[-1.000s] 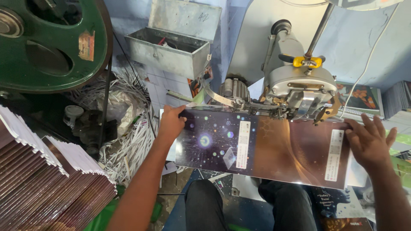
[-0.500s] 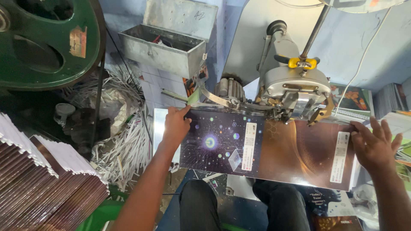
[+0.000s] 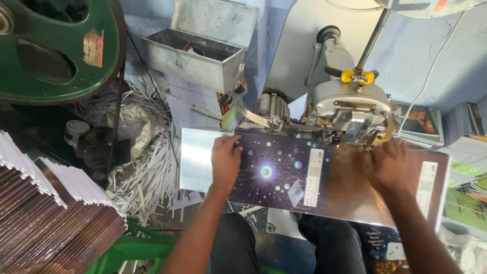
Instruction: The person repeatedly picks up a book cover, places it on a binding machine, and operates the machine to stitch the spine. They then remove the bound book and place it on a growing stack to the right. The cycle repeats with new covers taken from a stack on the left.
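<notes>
At nine o'clock a stack of folded booklets point(image 3: 56, 218) leans within reach of the left arm, spines fanned, seemingly kept close for feeding; its lower part is cut off by the frame edge. Above it, at ten o'clock, a green flywheel point(image 3: 56, 45) shows only in part. Paper trimmings point(image 3: 147, 172) lie heaped below a grey metal box point(image 3: 195, 61), whose contents are too dark to make out.

The left hand point(image 3: 224, 161) lies flat, fingers spread, pressing the dark starry cover of an opened booklet point(image 3: 284, 175) onto the saddle so the fold sits under the stitching head point(image 3: 347, 109) at twelve o'clock. The right hand point(image 3: 389, 165), at three o'clock, is motion-blurred; it rests on the brown half of the cover, palm down, but whether the fingers curl or lie open I cannot tell. The stitching point itself is hidden behind the head's bracket. Further printed sheets point(image 3: 464, 187) pile at the right edge.
</notes>
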